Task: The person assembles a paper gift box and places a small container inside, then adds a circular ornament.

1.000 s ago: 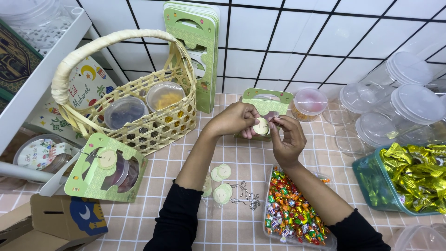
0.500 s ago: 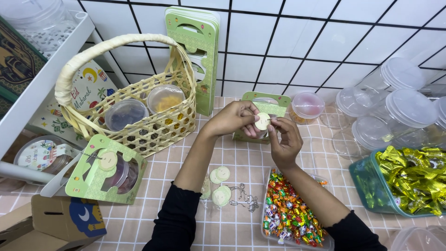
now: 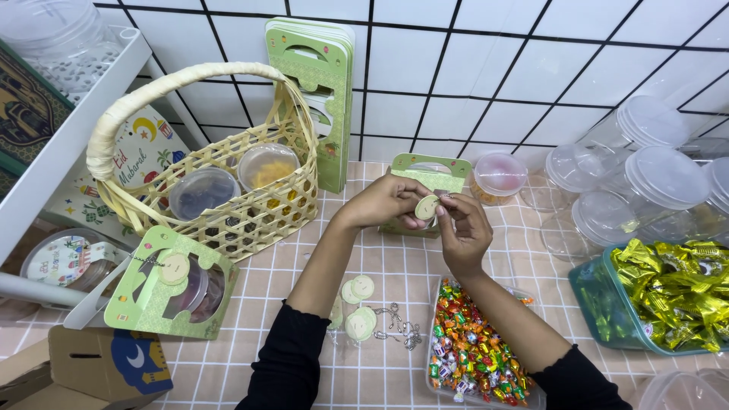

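hands barely shifted; both hands' fingers pinch one round tag (image 3: 427, 206); four tags (image 3: 358, 305) on table.

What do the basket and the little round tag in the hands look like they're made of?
Basket: woven natural fibre, probably bamboo or rattan, matte pale yellow; open lattice strips show, and the handle is wrapped. Round tag, pinched by left hand and right hand: likely thin printed card, flat, pale green, matte.
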